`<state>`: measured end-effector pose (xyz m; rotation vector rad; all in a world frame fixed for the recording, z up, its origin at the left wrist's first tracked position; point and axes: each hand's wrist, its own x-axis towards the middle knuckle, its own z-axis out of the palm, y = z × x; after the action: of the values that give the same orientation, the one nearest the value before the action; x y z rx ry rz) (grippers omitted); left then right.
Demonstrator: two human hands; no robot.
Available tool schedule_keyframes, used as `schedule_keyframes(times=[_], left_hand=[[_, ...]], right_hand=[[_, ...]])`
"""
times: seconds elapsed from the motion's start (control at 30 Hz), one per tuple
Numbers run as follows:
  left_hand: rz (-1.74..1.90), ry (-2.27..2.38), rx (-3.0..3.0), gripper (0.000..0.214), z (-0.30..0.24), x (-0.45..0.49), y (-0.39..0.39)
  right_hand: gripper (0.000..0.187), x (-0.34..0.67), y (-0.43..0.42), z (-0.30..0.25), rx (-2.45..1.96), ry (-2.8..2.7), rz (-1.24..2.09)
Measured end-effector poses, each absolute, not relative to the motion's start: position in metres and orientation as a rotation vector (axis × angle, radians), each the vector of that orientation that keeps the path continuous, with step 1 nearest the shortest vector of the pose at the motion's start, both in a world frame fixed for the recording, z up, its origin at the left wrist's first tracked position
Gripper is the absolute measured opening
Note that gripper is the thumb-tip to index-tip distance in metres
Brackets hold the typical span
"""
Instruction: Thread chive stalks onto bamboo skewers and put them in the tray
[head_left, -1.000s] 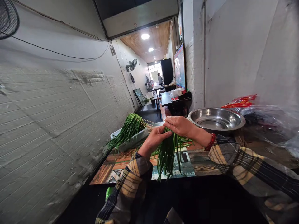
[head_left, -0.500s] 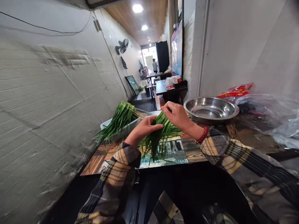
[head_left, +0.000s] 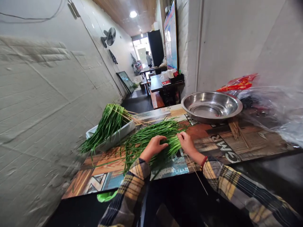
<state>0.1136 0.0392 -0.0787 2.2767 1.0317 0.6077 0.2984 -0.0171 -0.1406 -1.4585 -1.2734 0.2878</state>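
A loose heap of green garlic chives (head_left: 153, 130) lies across the patterned tabletop, pale stem ends toward the right. My left hand (head_left: 155, 147) rests over the near part, fingers curled round some chives and thumb extended. At the stem ends, my right hand (head_left: 188, 145) has its fingertips pinched on the chives. A thin wooden skewer (head_left: 199, 178) slants from beneath the right hand past the table's front edge; whether that hand grips it is hidden. On the left, skewered chives (head_left: 109, 123) are piled on a white tray (head_left: 129, 128), drooping over its side.
A steel basin (head_left: 211, 118) stands at the back right, with wooden skewers (head_left: 234, 127) beside it. Plastic bags (head_left: 272, 108) lie farther right. A wall runs along the left. Behind are another table (head_left: 156, 82) and a distant person (head_left: 148, 59).
Both hands have come down from holding a raised bunch to the chives on the table. The skewer below my right hand now shows. The view has tilted down.
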Motion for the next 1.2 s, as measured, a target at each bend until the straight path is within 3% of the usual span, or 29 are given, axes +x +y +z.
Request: schedule_keyframes(times=[0.17, 0.63, 1.2], left_hand=[[0.710, 1.082, 2.330, 0.021, -0.081, 0.125, 0.050], [0.396, 0.902, 2.651, 0.015, -0.106, 0.200, 0.070], [0.926, 1.063, 2.204, 0.010, -0.082, 0.152, 0.108]], right_hand=[[0.033, 0.320, -0.024, -0.156, -1.512, -1.321, 0.313], [0.027, 0.328, -0.049, -0.152, -1.548, -1.385, 0.323], [0.027, 0.327, -0.047, -0.151, -1.524, -1.391, 0.369]])
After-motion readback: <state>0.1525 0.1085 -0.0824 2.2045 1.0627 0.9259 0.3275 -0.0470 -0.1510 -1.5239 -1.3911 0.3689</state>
